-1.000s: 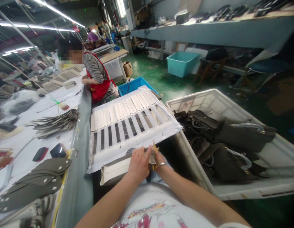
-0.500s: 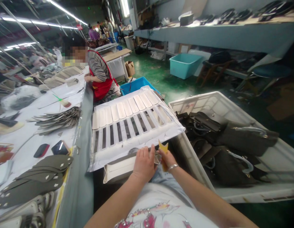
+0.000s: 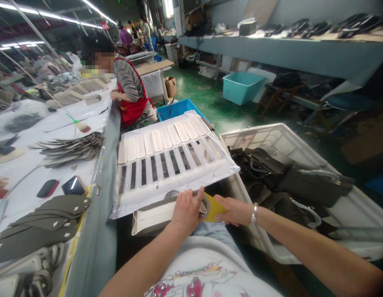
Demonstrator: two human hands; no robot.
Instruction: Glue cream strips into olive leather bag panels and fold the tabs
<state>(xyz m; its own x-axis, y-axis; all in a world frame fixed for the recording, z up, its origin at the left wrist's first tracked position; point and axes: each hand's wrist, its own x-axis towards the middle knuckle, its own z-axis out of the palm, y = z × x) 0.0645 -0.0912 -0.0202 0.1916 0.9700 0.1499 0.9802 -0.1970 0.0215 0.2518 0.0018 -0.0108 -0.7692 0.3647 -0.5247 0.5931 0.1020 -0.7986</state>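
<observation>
My left hand presses down on a cream-lined strip piece on my lap, fingers curled over its right end. My right hand, with a bracelet on the wrist, grips a flat yellow scraper whose edge lies against the strip's end beside my left fingers. Just beyond them lies a white board carrying rows of cream and dark strips.
A white crate of dark handbags stands at my right. At my left, a long table bears grey leather pieces, a phone and fanned strips. A person in a red apron sits farther along. Teal and blue bins stand on the green floor.
My right hand has turned and swung out to the right, laying the yellow scraper flat against the strip's end. My left hand stays on the strip.
</observation>
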